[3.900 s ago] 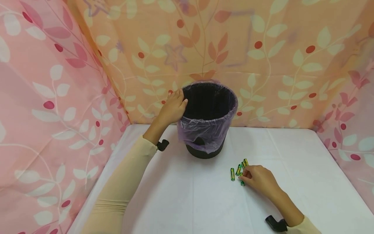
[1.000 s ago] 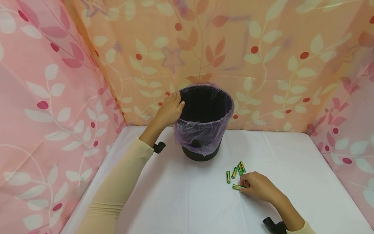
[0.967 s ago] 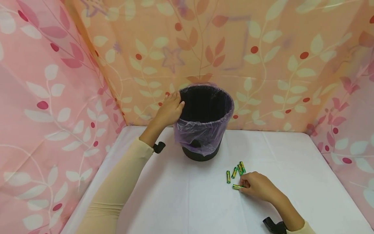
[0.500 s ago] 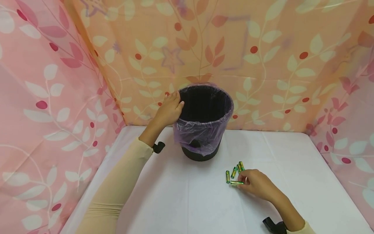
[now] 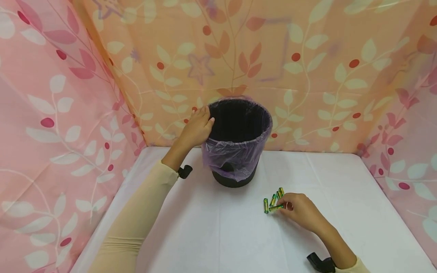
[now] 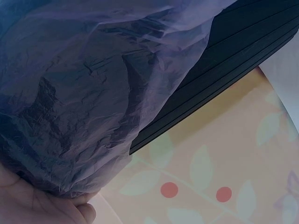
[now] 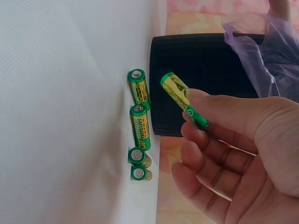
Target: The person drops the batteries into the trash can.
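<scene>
A black trash bin point(image 5: 235, 180) lined with a thin purple plastic bag point(image 5: 235, 153) stands upright at the back of the table. My left hand point(image 5: 197, 128) grips its rim on the left side; in the left wrist view only part of that hand point(image 6: 37, 203) shows against the bag. Between thumb and fingers, my right hand point(image 5: 302, 212) pinches a green and yellow battery point(image 7: 180, 95), lifted off the cloth and tilted. Beside it, several like batteries point(image 7: 141, 128) lie loosely together on the table, in front of the bin and to its right.
A white cloth point(image 5: 191, 227) covers the table. Floral curtains rise behind it point(image 5: 307, 76) and along the left side point(image 5: 68, 113) and right side point(image 5: 409, 159). A black camera mount sits on the left wrist point(image 5: 185, 171) and another mount on the right wrist point(image 5: 321, 262).
My right hand has picked up one battery from the tabletop and moved it slightly up and away from me. The left hand keeps its hold on the bin's rim.
</scene>
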`<state>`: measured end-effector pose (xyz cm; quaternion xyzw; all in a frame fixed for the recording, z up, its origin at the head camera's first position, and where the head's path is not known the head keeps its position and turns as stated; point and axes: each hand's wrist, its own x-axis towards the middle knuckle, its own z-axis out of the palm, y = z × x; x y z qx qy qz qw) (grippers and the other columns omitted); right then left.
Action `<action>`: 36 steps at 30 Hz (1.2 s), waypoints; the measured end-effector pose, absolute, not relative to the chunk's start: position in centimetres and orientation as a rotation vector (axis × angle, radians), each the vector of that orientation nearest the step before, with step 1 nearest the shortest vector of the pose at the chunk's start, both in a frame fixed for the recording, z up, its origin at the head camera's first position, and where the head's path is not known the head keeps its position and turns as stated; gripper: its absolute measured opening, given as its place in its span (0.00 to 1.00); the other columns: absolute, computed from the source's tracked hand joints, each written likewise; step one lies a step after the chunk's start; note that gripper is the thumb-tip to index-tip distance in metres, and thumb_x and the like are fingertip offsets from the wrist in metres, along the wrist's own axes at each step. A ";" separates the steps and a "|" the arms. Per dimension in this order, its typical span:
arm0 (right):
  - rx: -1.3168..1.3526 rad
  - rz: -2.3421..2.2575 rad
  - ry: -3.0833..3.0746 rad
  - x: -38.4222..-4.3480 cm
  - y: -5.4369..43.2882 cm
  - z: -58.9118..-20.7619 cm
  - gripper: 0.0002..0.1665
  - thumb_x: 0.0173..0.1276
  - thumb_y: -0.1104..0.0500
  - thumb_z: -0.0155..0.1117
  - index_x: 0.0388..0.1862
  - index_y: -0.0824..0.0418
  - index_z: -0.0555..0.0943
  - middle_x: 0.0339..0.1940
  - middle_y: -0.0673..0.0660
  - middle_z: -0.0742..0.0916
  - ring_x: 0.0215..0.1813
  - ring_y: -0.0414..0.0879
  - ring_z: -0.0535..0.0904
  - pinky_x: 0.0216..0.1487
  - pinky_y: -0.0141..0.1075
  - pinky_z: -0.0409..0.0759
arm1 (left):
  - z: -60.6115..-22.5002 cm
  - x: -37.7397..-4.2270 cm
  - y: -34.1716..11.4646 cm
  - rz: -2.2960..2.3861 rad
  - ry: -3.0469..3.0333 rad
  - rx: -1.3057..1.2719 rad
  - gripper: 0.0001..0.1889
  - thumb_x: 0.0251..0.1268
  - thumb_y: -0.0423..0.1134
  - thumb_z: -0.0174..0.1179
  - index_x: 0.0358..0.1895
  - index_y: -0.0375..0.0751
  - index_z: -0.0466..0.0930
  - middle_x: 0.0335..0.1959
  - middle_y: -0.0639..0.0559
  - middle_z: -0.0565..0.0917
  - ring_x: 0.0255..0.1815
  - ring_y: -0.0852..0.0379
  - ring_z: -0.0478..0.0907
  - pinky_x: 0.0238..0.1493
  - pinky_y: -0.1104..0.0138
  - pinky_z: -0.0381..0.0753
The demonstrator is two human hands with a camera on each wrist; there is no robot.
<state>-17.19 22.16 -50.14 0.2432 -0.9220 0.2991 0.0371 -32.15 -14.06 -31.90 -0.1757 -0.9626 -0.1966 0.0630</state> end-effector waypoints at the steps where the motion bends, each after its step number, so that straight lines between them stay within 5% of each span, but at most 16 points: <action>1: 0.752 0.921 -2.819 -17.2 22.1 -50.1 0.10 0.56 0.66 0.79 0.34 0.53 0.88 0.26 0.38 0.81 0.28 0.31 0.74 0.27 0.30 0.75 | -31.9 -32.1 -14.1 -0.592 -2.912 -0.526 0.34 0.84 0.49 0.33 0.80 0.29 0.45 0.83 0.37 0.46 0.84 0.45 0.38 0.81 0.58 0.30; 17: 0.837 0.995 -2.642 -17.3 22.3 -48.0 0.15 0.53 0.69 0.79 0.37 0.52 0.89 0.32 0.39 0.87 0.29 0.30 0.76 0.28 0.31 0.80 | -31.9 -32.2 -13.9 -0.596 -2.879 -0.542 0.32 0.84 0.47 0.35 0.79 0.27 0.47 0.82 0.36 0.49 0.84 0.44 0.40 0.81 0.56 0.33; 36: 0.914 0.883 -2.573 -18.2 21.4 -38.7 0.16 0.56 0.66 0.79 0.41 0.51 0.89 0.31 0.37 0.86 0.33 0.33 0.79 0.32 0.32 0.83 | -31.9 -32.2 -14.1 -0.624 -2.879 -0.551 0.33 0.84 0.48 0.34 0.80 0.27 0.46 0.82 0.35 0.47 0.84 0.43 0.40 0.81 0.55 0.32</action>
